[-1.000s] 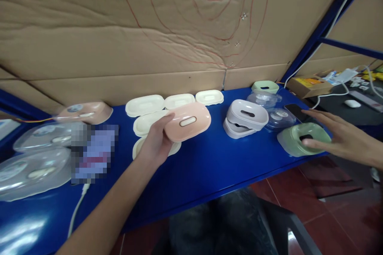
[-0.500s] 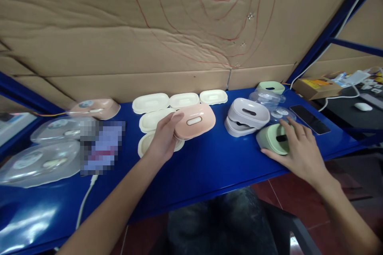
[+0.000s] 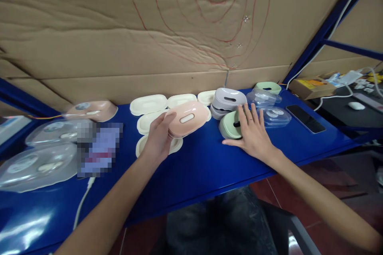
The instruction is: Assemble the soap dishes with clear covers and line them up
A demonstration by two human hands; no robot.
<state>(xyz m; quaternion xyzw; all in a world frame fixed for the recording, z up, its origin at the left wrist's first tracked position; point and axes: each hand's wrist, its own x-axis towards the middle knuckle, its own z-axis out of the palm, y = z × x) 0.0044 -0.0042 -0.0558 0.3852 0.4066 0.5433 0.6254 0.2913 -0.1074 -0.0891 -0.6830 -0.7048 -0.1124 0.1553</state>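
Observation:
My left hand [image 3: 158, 137] is closed around a pink oval plastic box [image 3: 188, 118] with a pale slot cover on top, held above the table. Beneath and behind it lie several cream oval trays [image 3: 148, 104], partly covered by my hand and the box. To the right, my right hand [image 3: 254, 133] has its fingers spread and rests against the right side of a green oval box [image 3: 229, 125] with a dark slot. Touching or close behind that box are two stacked lilac pieces [image 3: 230, 97] with slots.
Clear plastic covers [image 3: 273, 116] and a phone [image 3: 305, 118] lie at the right, with another green box [image 3: 267, 87] behind. At the left are a pink box [image 3: 103, 110], clear-covered pieces [image 3: 38, 167] and a blurred-out screen [image 3: 103, 149] with a white cable [image 3: 82, 203]. Cardboard [image 3: 104, 55] backs the table.
My right hand has moved left and the green box has slid with it. The lilac stack has shifted left and back, in front of a cream tray. My left hand keeps the pink box.

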